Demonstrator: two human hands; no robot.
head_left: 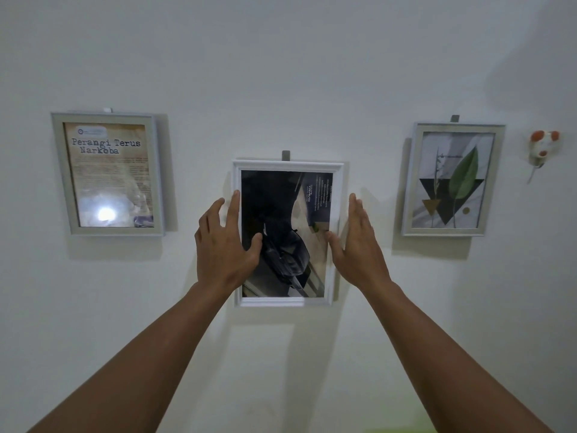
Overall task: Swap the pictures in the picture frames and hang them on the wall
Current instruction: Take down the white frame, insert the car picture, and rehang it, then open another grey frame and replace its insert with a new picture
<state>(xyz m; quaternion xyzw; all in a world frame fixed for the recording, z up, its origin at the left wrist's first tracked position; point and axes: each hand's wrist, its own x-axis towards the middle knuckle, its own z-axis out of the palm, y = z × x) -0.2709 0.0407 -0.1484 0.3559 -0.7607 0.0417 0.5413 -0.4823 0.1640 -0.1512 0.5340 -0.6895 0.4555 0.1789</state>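
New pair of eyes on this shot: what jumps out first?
The left hand and right hand flank the middle white frame on the wall, fingers straight along its sides. Its dark car picture sits sideways, with the text running vertically. A poster frame with a bright glare hangs to the left, and a leaf-print frame to the right.

**Occlusions and unreadables**

The left hand (223,245) covers a stretch of the left rail of the middle frame (287,165). The right hand (359,242) covers part of its right rail; contact there is unclear. Sideways small print in its picture is illegible. The hook (286,155) above it runs behind the top rail. On the left frame (61,173), left of it, glare blots the lower poster and the body text is too small. On the right frame (409,182), right of it, the caption is blurred. The red-and-white object (543,148) further right is unidentifiable. Both forearms are cut off by the bottom edge.
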